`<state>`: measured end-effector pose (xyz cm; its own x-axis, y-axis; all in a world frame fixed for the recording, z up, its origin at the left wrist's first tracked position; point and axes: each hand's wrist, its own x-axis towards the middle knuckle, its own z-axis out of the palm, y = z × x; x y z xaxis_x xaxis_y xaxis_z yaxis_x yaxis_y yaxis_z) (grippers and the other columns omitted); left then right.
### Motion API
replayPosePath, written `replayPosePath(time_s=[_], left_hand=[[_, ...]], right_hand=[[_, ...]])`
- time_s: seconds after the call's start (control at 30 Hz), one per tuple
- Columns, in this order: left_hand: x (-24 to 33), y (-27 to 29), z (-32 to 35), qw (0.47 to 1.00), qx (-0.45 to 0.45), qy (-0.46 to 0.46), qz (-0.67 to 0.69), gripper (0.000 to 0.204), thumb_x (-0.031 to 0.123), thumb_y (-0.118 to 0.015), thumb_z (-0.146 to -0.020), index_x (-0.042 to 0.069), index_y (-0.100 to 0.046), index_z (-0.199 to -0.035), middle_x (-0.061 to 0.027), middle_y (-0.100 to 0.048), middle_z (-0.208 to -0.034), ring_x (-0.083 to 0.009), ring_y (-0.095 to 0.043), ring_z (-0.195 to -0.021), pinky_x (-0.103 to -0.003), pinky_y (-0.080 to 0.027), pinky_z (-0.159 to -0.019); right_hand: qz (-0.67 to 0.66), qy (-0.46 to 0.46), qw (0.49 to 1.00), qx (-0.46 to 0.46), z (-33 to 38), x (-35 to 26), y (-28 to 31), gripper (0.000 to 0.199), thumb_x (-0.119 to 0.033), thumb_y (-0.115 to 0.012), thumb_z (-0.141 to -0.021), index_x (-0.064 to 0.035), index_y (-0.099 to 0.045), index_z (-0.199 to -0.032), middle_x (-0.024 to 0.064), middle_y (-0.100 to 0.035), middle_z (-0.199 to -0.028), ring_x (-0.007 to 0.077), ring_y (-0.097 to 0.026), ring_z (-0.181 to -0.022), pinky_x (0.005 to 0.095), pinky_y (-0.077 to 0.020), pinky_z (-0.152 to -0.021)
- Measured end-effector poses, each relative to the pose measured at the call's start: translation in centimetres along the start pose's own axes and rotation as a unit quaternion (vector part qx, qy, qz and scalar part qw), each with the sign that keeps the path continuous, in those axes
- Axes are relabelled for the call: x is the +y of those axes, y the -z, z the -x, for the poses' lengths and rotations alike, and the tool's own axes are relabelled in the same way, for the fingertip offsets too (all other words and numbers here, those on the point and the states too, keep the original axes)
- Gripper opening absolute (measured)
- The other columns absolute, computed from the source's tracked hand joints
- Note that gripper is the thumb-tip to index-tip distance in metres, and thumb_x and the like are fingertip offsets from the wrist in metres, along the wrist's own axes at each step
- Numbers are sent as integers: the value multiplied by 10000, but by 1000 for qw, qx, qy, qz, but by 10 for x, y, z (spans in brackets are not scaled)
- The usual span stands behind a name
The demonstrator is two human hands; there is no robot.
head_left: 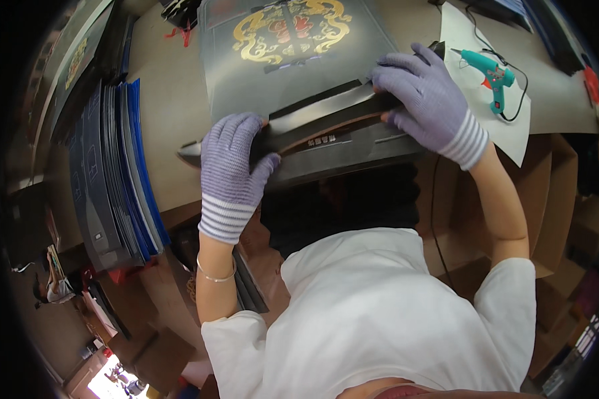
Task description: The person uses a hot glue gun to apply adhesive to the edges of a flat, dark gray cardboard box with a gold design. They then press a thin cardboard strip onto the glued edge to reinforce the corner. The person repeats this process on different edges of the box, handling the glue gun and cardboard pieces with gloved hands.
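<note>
Left hand (233,166) and right hand (426,100), two grips, clasp one panel (319,125); one sheet (512,136) bears one glue gun (489,68).

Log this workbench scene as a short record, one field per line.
Left hand: striped-cuff purple glove, gripping the dark strip near its left end
Right hand: matching glove, gripping the same strip toward its right end
Beyond strip: grey panel with gold-and-red design
Right side: teal glue gun on white sheet
Left side: stack of dark and blue panels
</note>
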<state>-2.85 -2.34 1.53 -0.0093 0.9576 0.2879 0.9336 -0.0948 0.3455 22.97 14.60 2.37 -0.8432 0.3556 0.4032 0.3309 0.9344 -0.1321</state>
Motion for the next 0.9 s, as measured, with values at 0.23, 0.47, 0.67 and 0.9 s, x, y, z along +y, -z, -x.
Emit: replayPosePath(time_s=[0.23,0.47,0.67,0.9], left_hand=[[29,16,42,992,-22,-91,85,250,14,-732,-734,85,-704,-972,-82,-655,-854,-262,-612,-817,-351,-464,-757],[30,23,30,989,-72,-126,26,184,104,-747,-736,88,-711,-916,-83,-656,-881,-266,-600,-849,-378,-466,-769],[9,0,25,986,-145,52,65,202,241,-704,-842,54,-702,-918,-130,-622,-915,-307,-569,-913,-397,-464,-872],[5,-3,26,990,-140,-28,10,170,218,-701,-844,71,-710,-929,-122,-626,-921,-297,-575,-913,-391,-470,-878]], right_hand=[[-5,78,996,-44,26,-33,34,148,-153,-737,-704,-180,-691,-842,-29,-650,-819,193,-606,-879,588,-358,-1057],[16,63,996,-64,29,-45,31,125,-189,-735,-719,-257,-710,-821,-55,-648,-784,155,-604,-830,627,-322,-1085],[8,57,994,-89,25,-34,1,109,-214,-703,-771,-240,-729,-874,12,-644,-814,185,-617,-925,613,-327,-1086],[13,30,996,-80,15,-43,-2,77,-250,-768,-710,-232,-715,-764,-2,-627,-746,175,-614,-838,589,-333,-1092]])
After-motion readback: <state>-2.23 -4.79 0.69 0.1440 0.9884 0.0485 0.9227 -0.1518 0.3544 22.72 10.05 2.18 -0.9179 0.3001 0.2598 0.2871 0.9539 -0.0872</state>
